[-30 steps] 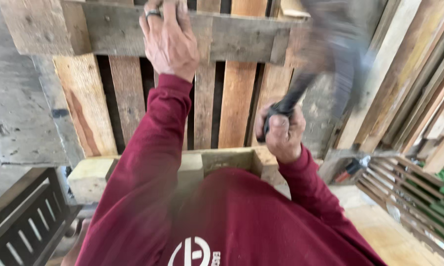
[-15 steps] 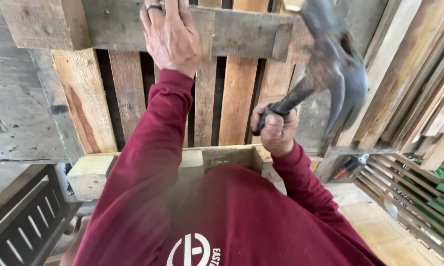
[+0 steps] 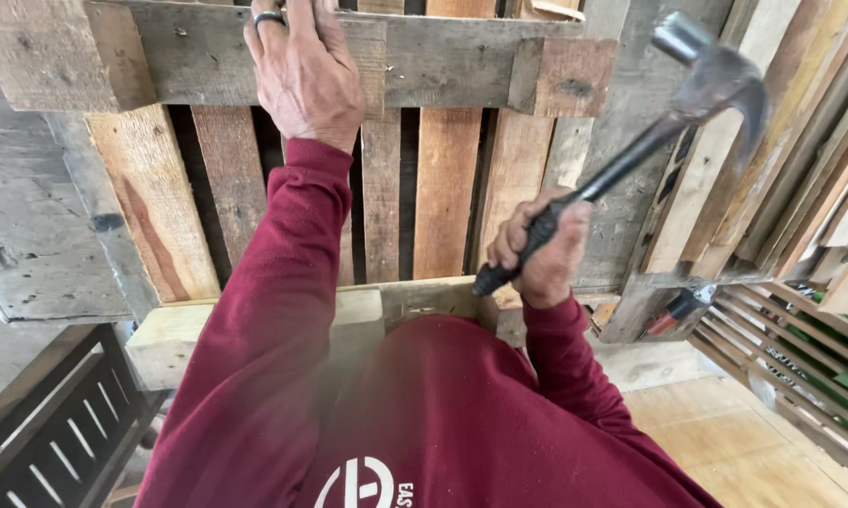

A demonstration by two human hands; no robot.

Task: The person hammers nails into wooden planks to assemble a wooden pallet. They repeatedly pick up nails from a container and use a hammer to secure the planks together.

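Note:
A weathered wooden pallet [image 3: 443, 179] stands upright in front of me, its slats running vertically. My left hand [image 3: 303, 68], with a ring on one finger, lies flat on the grey top crossboard [image 3: 443, 56] of the pallet. My right hand [image 3: 537, 249] grips the black handle of a claw hammer [image 3: 715, 80], raised up and to the right, its steel head away from the wood. Both arms wear dark red sleeves. A pale wooden block [image 3: 254, 329] runs across the pallet's lower part.
More planks and pallets [image 3: 819, 216] lean at the right, with green slats [image 3: 847, 348] low beside them. A dark slatted pallet [image 3: 38, 442] lies at the lower left. A grey concrete wall [image 3: 29, 245] stands to the left. Light plywood floor [image 3: 753, 452] shows at lower right.
The hammer has swung from a blurred position to a raised one up and right of the pallet. My right hand shifted slightly. My left hand stayed on the top board.

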